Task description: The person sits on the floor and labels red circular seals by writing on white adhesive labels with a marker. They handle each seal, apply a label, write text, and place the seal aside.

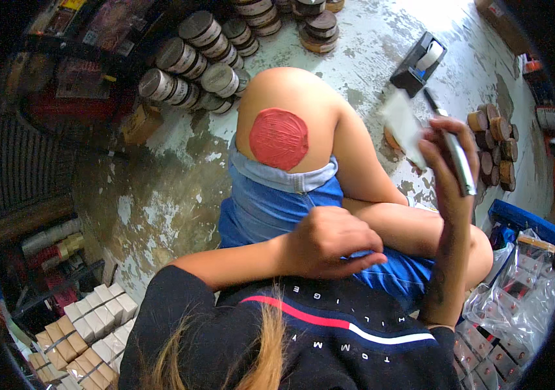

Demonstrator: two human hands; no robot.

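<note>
Grasping silver tool [459, 166] in right hand [449, 153], fingers wrapped round it, raised over the right side of the lap. Showing blurred white piece [402, 127] at the fingertips; cannot tell paper from blade. Holding left hand [342, 240] loosely curled above the lap, knuckles up; cannot tell about any hold under the palm.

Sitting with legs bent, in rolled blue shorts [271, 195]. Carrying ridged red disc [278, 138] flat on the bare left thigh [290, 84], just above the hem.

Around: worn floor [167, 162], patchy grey-brown with flaking white. Standing on it ahead: black tape dispenser [414, 68] with white roll. Stacked ahead-left: round tins [199, 62], dark-topped. Piled at right: small brown rounds [495, 146]. Near the right knee: blue bin [524, 218], clear plastic bag [524, 286], grey boxes [492, 357] with red marks. Packed lower left: white boxes [105, 309] beside brown boxes [63, 341]. Mostly dark and cluttered along the left edge.

Writing: white capitals on black shirt [368, 364], upside down, round a red-and-white stripe. Also pale label bands on round tins, too small to read.
</note>
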